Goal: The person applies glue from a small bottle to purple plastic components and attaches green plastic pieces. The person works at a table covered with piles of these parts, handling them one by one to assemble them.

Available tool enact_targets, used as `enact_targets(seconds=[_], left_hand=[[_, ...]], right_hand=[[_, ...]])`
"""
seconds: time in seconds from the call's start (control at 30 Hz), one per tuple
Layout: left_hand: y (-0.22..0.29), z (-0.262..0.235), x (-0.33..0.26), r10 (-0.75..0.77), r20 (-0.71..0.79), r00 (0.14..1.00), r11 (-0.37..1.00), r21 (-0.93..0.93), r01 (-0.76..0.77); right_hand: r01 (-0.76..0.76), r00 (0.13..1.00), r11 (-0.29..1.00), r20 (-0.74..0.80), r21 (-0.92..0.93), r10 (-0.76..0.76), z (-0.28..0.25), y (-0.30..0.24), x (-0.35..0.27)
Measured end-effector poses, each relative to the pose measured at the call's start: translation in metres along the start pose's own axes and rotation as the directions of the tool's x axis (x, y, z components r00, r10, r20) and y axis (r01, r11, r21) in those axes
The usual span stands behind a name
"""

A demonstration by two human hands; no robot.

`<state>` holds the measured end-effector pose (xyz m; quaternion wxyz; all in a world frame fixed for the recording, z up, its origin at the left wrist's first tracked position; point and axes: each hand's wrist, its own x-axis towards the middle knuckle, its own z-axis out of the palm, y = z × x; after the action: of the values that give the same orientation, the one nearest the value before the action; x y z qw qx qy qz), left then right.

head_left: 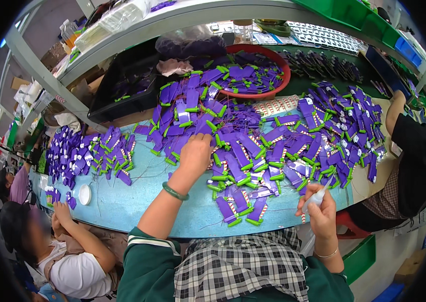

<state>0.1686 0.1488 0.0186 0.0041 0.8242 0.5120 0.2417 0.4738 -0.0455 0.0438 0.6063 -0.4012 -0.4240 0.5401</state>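
Note:
A large heap of flat purple pieces with bright green ends spreads over the blue table, many with thin wires. Into its near left side reaches my left hand, fingers bent and bunched on a purple piece; the fingertips are partly hidden. At the table's front edge on the right, my right hand is closed around a small white squeeze bottle with a thin nozzle pointing up. A short red-and-white striped strip shows beside its fingers.
A red basin of similar pieces stands behind the heap, beside a black bin. A metal shelf crosses above. Co-workers sit at left and right. A white round lid or dish lies on the left.

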Motion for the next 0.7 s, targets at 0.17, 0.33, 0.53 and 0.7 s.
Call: enact_targets(seconds=[0.17, 0.33, 0.53, 0.7], left_hand=[[-0.003, 0.007, 0.003, -0.152, 0.146, 0.977, 0.971, -0.161, 0.176], [0.008, -0.01, -0.037, -0.351, 0.344, 0.871, 0.763, -0.434, 0.479], [-0.03, -0.038, -0.082, -0.632, 0.12, 0.766, 0.32, -0.86, 0.398], [-0.013, -0.095, -0.065, -0.461, -0.161, 0.872, 0.224, -0.973, -0.061]], right_hand=[[0.003, 0.998, 1.0, -0.055, 0.009, -0.003, -0.02, 0.008, -0.015], [-0.046, 0.997, 0.998, -0.06, 0.043, 0.049, -0.03, 0.016, -0.01], [-0.051, 0.997, 0.996, -0.054, 0.075, 0.055, -0.031, 0.022, 0.003], [-0.016, 0.998, 0.996, -0.065, 0.09, 0.022, -0.029, 0.025, 0.011]])
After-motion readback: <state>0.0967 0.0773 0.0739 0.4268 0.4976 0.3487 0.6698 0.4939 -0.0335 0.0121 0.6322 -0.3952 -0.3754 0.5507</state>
